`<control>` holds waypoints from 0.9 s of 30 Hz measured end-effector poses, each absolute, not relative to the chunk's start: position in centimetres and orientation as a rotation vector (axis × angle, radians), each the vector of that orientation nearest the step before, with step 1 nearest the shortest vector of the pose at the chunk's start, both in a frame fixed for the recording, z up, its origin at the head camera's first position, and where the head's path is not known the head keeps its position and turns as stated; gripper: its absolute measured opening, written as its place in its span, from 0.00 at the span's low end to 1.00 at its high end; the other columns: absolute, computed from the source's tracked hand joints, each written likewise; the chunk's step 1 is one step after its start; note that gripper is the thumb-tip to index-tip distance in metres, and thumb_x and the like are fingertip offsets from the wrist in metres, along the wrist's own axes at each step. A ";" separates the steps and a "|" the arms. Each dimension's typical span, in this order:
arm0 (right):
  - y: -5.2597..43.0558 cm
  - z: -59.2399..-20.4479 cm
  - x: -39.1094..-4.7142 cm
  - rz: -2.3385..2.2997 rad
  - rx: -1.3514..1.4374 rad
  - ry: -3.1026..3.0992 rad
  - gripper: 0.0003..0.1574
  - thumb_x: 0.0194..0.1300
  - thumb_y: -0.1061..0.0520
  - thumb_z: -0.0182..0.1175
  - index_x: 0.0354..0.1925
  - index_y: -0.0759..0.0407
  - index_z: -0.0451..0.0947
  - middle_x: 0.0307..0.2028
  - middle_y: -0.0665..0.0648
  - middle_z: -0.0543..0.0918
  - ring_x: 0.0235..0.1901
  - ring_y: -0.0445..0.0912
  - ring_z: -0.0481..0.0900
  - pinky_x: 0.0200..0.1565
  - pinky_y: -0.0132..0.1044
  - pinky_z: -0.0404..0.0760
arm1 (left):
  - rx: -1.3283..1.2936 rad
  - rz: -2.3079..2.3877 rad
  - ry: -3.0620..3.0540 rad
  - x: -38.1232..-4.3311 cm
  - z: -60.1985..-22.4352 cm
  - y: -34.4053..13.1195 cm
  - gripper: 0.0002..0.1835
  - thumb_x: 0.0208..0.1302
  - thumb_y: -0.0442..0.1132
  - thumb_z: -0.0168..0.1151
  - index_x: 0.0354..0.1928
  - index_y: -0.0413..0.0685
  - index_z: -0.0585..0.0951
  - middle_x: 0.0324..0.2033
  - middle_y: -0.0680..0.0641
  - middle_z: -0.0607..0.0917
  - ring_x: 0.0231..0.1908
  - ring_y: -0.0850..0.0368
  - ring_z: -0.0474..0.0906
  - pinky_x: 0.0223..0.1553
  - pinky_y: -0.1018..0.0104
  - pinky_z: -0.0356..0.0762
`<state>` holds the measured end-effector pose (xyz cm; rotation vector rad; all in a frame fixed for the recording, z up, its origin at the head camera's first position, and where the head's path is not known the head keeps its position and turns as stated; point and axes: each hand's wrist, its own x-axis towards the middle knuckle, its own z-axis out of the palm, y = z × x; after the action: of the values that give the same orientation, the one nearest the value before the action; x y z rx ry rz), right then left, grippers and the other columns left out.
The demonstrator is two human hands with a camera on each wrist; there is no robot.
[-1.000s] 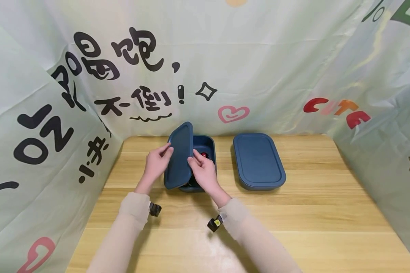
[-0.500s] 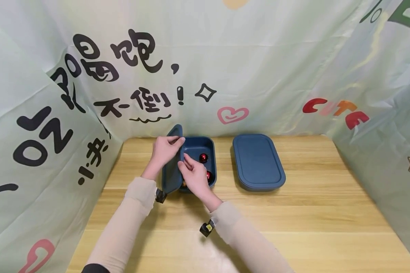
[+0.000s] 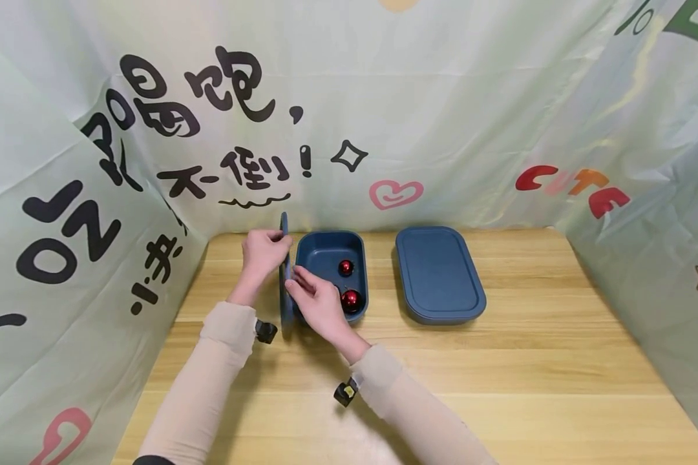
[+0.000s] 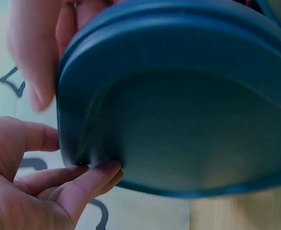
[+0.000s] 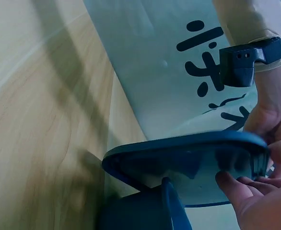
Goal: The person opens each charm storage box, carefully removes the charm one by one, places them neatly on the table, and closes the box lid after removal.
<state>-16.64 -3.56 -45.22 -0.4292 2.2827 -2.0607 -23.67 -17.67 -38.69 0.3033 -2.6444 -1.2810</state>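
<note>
A dark blue lid (image 3: 285, 313) stands on edge, nearly upright, at the left side of an uncovered blue box (image 3: 317, 250). My left hand (image 3: 263, 253) pinches the lid's edge between thumb and fingers, also seen close up in the left wrist view. My right hand (image 3: 324, 307) holds the lid from the box side; its thumb lies on the lid's inner face in the right wrist view. Inside the box are a small shiny red bauble (image 3: 346, 267) and a larger red bauble (image 3: 351, 300). The right hand hides the box's front left part.
A second blue box with its lid on (image 3: 441, 274) stands to the right of the uncovered one. Both are near the back edge of the wooden table (image 3: 535, 381). A printed cloth (image 3: 465, 129) hangs behind and at both sides.
The lid has moved left off the box and turned from tilted to nearly upright, with both hands on it. The box's inside and the red baubles have come into view.
</note>
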 end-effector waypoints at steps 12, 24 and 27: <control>-4.5 -47.2 -15.6 -1.690 -0.721 2.411 0.32 0.79 0.45 0.60 0.72 0.59 0.76 0.67 0.60 0.82 0.55 0.47 0.88 0.58 0.35 0.84 | 0.520 -1.425 -2.596 -23.0 -38.4 -22.9 0.19 0.69 0.43 0.59 0.53 0.42 0.91 0.46 0.43 0.91 0.44 0.51 0.81 0.39 0.68 0.75; -6.3 -51.1 -13.8 -1.087 -1.113 2.673 0.34 0.79 0.50 0.61 0.76 0.58 0.70 0.74 0.63 0.75 0.75 0.54 0.72 0.75 0.45 0.71 | 0.655 -1.672 -2.541 -22.7 -40.1 -26.8 0.25 0.74 0.41 0.56 0.68 0.38 0.80 0.65 0.37 0.80 0.45 0.58 0.82 0.38 0.75 0.80; -6.6 -51.6 -13.6 -0.991 -1.139 2.721 0.34 0.79 0.50 0.61 0.77 0.55 0.70 0.73 0.62 0.75 0.75 0.57 0.72 0.74 0.46 0.71 | 0.667 -1.630 -2.574 -22.5 -40.6 -27.4 0.25 0.75 0.41 0.56 0.69 0.39 0.80 0.71 0.35 0.77 0.63 0.45 0.77 0.53 0.62 0.81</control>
<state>-13.62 -6.58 -51.61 -1.1394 2.7206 -0.9911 -22.54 -27.37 -40.56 0.6674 -2.5737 -1.6302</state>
